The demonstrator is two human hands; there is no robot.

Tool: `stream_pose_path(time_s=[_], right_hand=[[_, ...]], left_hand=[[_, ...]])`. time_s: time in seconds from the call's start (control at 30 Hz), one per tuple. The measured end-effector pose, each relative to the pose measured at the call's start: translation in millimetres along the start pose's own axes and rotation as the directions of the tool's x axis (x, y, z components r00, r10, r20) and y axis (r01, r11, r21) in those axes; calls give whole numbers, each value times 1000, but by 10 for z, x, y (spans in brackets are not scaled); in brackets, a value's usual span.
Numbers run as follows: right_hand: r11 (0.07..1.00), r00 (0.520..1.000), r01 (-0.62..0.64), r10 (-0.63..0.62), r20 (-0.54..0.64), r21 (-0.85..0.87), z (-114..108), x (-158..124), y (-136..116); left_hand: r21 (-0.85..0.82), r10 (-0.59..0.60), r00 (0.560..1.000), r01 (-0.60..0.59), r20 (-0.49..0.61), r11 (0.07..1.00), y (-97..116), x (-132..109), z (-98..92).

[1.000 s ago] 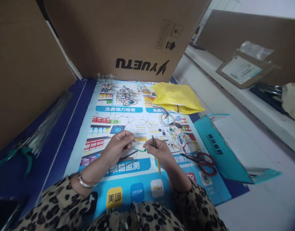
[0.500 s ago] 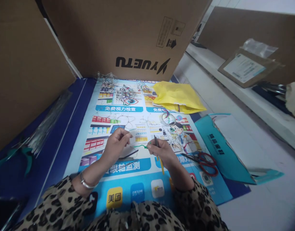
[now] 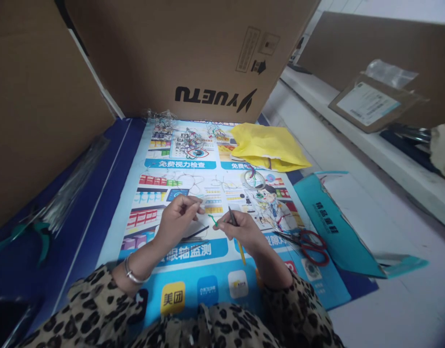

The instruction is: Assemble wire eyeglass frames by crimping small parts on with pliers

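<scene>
My right hand is closed around a slim tool with one dark end and one yellow end, which looks like tweezers. Its thumb and forefinger also pinch a short green thread that sticks out toward the left. Across a small gap, my left hand is closed with thumb and fingertips together. Whatever it may hold is too fine to make out. Below the hands lies a thin dark stick on the printed sheet. Red-handled scissors rest to the right of my right hand.
Farther back are a tangle of threads and wires, a tape roll and a yellow bag. A teal box piece lies right. Teal-handled pliers and a bundle of thin wires lie left. Cardboard stands behind.
The green thread has gone from stretching left to a short, bent piece at my right fingertips. My right hand has shifted slightly left and the tool in it has tilted. My left hand has moved slightly right.
</scene>
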State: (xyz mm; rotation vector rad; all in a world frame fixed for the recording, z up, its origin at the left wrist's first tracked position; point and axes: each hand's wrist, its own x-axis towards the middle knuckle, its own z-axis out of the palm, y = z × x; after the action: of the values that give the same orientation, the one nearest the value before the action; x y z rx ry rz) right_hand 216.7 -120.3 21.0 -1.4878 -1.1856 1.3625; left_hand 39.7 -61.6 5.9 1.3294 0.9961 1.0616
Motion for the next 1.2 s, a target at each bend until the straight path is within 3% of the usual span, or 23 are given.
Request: stream_pose_path(time_s=[0.13,0.27,0.33,0.43,0.5,0.6,0.67,0.77,0.9,1.03,1.1,1.2], right_hand=[[997,999,29,-25,-48,69,43,4,0],[958,999,31,-23,-30,285,28,23,5],[925,999,49,-36,-40,377,-39,29,-6],[913,986,133,-84,-140,385,-188,31,-34],[949,971,158,-100,-215,272,-274,30,-46],[980,927,73,-134,-351,-184,-339,33,-44],[870,865,-70,-191,-463,-489,-354,39,-37],[754,824,-197,-218,-522,-627,-379,53,-29],[763,857,-131,-234,-460,-633,-372,67,-17],[736,944,-7,-218,-247,-677,-185,57,7],[694,972,50,-198,-124,-718,-47,52,19],[595,988,67,-150,-28,-801,147,66,27]], left_hand=[[143,106,982,-129,159,981,-25,-46,10],[295,199,916,-309,349,904,-39,-74,-7],[317,243,905,-358,350,878,-33,-62,-27],[305,298,925,-362,237,881,-31,-18,-59],[266,287,941,-327,178,907,-42,7,-70],[198,223,968,-243,115,950,-66,19,-66],[183,193,979,-202,67,962,-74,16,-61],[192,176,984,-172,-3,966,-72,18,-59],[175,141,989,-132,-38,976,-79,43,-59],[123,134,987,-123,-86,985,-103,74,-54],[89,134,980,-122,-144,989,-108,85,-53],[32,100,975,-96,-200,995,-106,92,-54]])
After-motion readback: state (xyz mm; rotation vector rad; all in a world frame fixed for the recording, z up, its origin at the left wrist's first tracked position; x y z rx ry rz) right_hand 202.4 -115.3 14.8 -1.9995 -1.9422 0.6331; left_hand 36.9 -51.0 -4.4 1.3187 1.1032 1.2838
